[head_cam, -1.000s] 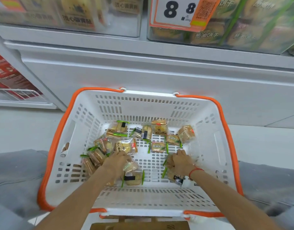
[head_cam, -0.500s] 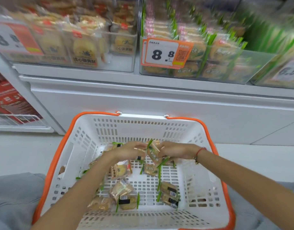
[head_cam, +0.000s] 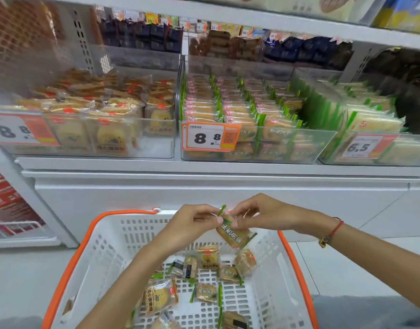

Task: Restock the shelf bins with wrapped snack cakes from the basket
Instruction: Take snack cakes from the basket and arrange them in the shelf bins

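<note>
Above the white basket (head_cam: 104,252), the left hand (head_cam: 192,222) and right hand (head_cam: 258,213) both pinch 1 green-edged wrapped cake (head_cam: 232,235) by its top seam.

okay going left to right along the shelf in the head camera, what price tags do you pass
Left 8.8 price tag on the yellow-cake bin → middle 8.8 price tag on the green-wrapped biscuit bin → 6.5 price tag on the right bin.
</note>
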Demonstrator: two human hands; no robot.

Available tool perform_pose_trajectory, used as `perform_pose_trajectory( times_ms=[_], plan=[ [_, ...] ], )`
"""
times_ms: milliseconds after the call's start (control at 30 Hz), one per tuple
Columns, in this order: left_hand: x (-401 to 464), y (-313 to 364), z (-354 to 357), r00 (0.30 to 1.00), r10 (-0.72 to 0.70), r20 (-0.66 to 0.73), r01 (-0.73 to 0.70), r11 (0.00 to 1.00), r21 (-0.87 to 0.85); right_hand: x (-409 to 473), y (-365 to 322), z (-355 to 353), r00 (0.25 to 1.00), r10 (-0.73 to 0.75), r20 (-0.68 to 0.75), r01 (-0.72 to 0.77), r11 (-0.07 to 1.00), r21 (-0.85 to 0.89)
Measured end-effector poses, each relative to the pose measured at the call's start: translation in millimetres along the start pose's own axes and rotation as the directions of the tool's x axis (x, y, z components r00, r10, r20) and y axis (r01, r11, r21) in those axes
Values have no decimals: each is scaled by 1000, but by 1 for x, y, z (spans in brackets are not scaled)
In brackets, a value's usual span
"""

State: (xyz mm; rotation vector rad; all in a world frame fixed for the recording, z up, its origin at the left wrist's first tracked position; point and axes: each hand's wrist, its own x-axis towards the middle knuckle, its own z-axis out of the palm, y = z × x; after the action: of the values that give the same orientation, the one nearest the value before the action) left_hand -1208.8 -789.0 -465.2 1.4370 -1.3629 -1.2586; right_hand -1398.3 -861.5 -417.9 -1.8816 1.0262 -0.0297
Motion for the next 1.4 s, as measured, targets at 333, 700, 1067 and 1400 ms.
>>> perform_pose_trajectory(
  times_ms=[333,700,1067,1400],
  plan=[
    [16,49,9,966,34,-255,-76,985,-156,-9,-15,-23,969,45,-243,75,884,462],
    [32,111,-13,789,471,-394,-367,876,313,-31,-30,-77,778,-352,-520,344,932,-116],
    [78,140,-71,800,337,-496,64,775,629,-19,-22,-199,450,-403,-797,-196,826,-528],
    [78,133,-73,813,313,-491,6,839,544,45,-28,-222,709,-281,-647,-308,702,-642]
  ],
)
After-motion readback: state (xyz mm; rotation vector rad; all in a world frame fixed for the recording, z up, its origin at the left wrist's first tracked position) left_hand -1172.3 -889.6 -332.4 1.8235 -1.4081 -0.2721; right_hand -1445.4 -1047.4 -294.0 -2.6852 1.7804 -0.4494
